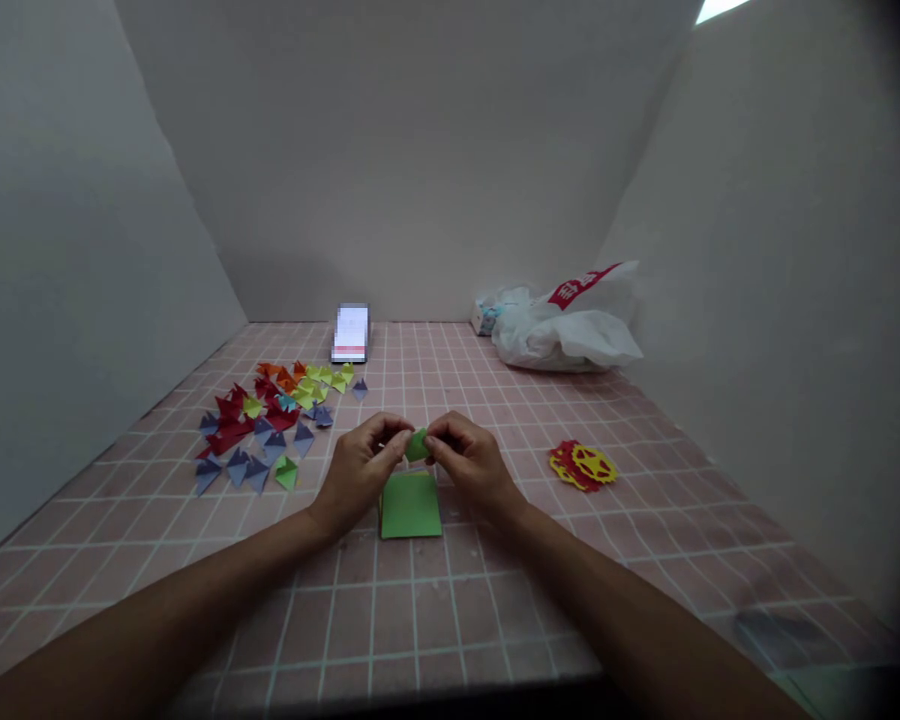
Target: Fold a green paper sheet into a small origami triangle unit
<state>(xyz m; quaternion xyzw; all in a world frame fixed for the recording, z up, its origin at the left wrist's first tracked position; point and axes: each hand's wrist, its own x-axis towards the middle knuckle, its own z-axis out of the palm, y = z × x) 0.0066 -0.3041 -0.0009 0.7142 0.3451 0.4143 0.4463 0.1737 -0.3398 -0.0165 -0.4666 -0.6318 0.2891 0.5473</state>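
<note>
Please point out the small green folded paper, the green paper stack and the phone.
small green folded paper [418, 446], head view, its middle between both hands
green paper stack [410, 506], head view, top sheet centre
phone [351, 333], head view, screen middle

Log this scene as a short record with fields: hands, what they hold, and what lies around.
left hand: pinches the green piece from its left
right hand: pinches the same piece from its right
below hands: green sheets on the tiled surface
left: folded paper pieces, many colours
back: phone, plastic bag
right: red and yellow cutouts
</note>
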